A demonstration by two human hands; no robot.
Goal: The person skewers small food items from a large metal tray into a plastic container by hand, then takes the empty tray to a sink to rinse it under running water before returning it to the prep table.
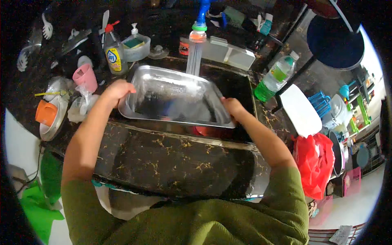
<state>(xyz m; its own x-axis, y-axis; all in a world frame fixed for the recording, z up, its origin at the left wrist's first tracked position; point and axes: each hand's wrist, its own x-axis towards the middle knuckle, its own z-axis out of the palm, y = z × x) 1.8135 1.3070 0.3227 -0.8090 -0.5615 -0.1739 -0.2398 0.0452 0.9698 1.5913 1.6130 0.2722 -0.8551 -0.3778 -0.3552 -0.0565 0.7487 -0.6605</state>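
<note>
A rectangular stainless steel pan [174,99] is held over the dark sink basin [242,84], tilted, its inside wet and shiny. My left hand [118,91] grips its left end, and my right hand [233,107] grips its right end. Water streams from the faucet's green-and-orange spout [198,36], on a blue hose, down at the pan's far rim. Below the pan's near edge, part of a red item [205,131] shows in the basin; the rest of it is hidden. The fingers under the pan are mostly out of sight.
A Joy dish soap bottle [114,56], a sponge holder [137,49] and a pink cup [85,78] stand at the left. An orange mug [46,112] lies beyond them. At the right are a green-tinted plastic bottle [275,78], a white board [300,110] and a red plastic bag [315,165].
</note>
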